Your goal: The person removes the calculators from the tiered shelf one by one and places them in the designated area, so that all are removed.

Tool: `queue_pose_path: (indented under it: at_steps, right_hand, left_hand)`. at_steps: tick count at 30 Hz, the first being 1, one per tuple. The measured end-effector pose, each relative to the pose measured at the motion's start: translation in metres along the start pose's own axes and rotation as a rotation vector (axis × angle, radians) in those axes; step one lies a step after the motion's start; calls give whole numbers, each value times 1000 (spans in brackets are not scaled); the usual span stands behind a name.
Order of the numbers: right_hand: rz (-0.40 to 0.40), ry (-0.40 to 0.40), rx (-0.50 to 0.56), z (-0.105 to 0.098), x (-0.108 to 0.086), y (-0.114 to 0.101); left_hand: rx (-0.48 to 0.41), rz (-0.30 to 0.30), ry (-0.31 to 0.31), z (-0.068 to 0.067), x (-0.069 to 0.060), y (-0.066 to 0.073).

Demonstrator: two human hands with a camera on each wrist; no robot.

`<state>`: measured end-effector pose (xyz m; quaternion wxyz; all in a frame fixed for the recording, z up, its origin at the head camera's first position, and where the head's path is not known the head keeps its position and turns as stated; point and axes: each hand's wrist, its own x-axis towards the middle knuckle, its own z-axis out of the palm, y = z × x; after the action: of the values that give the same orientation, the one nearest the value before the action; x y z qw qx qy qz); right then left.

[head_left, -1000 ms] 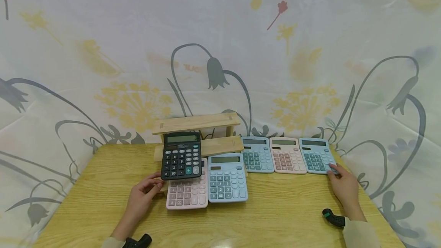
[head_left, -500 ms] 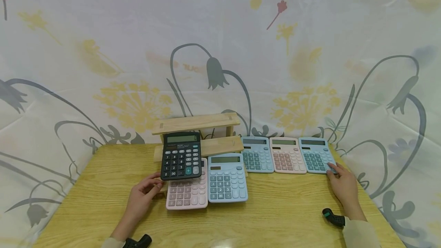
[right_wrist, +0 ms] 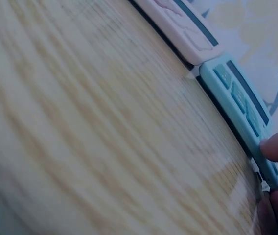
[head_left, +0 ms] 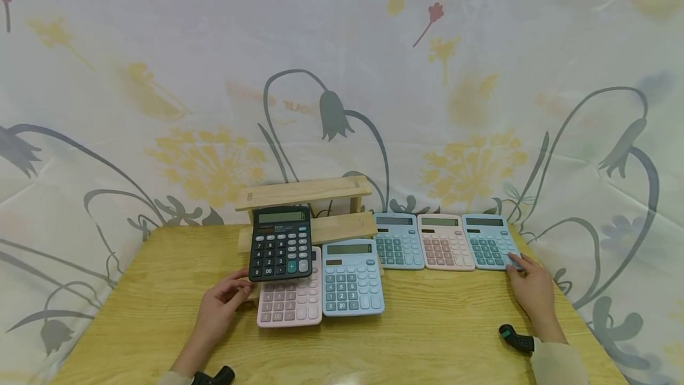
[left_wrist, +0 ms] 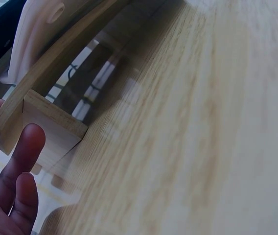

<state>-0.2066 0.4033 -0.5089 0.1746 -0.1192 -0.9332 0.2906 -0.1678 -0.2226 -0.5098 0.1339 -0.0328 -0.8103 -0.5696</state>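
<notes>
The left hand touches the left end of a stepped wooden shelf; in the left wrist view, two fingers stand loosely apart by its wooden leg. A black calculator lies tilted on the shelf, overlapping a pink calculator. Right beside it leans a light blue calculator. The right hand pinches the lower right corner of another blue calculator, thumb on top and fingertips below in the right wrist view.
Left of the pinched calculator, a pink calculator and a blue one stand side by side along the back of the wooden table. A flower-patterned cloth hangs behind. Black wrist devices sit near both sleeves.
</notes>
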Motion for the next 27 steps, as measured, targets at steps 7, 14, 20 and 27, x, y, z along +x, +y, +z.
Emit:
queue_pose_path:
  at_steps: [7, 14, 20, 27]
  right_hand:
    - [177, 55, 111, -3, -5, -4]
    - [285, 92, 237, -8, -8, -7]
    - [371, 106, 389, -13, -7, -7]
    - [425, 97, 444, -22, -9, -15]
  left_hand:
    - [17, 0, -3, 1, 1, -3]
    - [11, 3, -3, 0, 0, -3]
    - [5, 5, -2, -1, 1, -3]
    - [6, 2, -4, 1, 2, -4]
